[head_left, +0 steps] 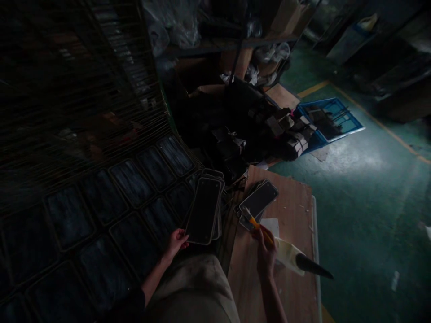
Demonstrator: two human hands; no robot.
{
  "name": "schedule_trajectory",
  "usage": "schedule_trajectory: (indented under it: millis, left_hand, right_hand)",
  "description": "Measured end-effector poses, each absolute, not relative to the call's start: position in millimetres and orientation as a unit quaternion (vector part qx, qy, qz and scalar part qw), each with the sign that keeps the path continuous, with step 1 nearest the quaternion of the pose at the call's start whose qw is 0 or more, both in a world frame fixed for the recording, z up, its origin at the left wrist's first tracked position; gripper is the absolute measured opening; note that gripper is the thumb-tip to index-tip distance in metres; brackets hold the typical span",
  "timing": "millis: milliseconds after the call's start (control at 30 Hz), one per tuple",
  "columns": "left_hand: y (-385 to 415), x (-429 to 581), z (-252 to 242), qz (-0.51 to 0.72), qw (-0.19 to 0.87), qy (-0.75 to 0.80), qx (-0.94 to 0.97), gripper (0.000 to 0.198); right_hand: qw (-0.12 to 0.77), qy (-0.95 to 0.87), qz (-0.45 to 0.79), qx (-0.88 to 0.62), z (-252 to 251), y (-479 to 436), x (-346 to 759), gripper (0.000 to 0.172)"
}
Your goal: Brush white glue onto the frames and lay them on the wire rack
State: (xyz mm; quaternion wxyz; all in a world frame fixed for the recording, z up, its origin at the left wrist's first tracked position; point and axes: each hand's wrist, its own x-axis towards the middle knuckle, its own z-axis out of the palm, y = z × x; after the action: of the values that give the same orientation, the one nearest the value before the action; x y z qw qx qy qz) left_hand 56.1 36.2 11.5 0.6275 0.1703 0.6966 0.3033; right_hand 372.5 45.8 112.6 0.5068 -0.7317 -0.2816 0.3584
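Note:
My left hand is closed on the near left corner of a dark rectangular panel with rounded corners and a light rim. That panel lies on top of a small, uneven stack of similar ones. My right hand is closed around a slim yellow-orange handled tool; the exact kind of its thin tip is too dim to make out. The tip is over the near end of another dark panel, topmost of a second pile on a wooden board. Beside my right hand lies a pale wrapped object with a dark pointed end.
Rows of dark rectangular panels cover the surface at left, below a wire mesh. The wooden board stands at right. Beyond it are tied bundles, a blue crate, shelving with plastic bags and green floor.

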Motion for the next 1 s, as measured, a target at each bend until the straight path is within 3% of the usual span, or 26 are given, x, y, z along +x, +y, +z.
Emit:
schedule_trajectory:
  millis: [167, 300, 767, 1000]
  left_hand:
    - [35, 54, 5, 0.321, 0.643, 0.677, 0.157, 0.039]
    - [34, 51, 1, 0.337, 0.658, 0.659, 0.14, 0.036]
    - [29, 52, -10, 0.36, 0.662, 0.649, 0.105, 0.039]
    - [34, 49, 3, 0.344, 0.665, 0.655, 0.103, 0.034]
  right_hand:
    - [0.339, -0.606, 0.308, -0.65, 128, 92, 314, 0.024]
    - [0.237, -0.715, 0.274, -0.598, 128, 115, 291, 0.027]
    - [0.077, -0.785, 0.16, -0.593, 112, 187, 269, 0.033]
    - [0.091, -0.781, 0.198, -0.586, 116, 165, 276, 0.026]
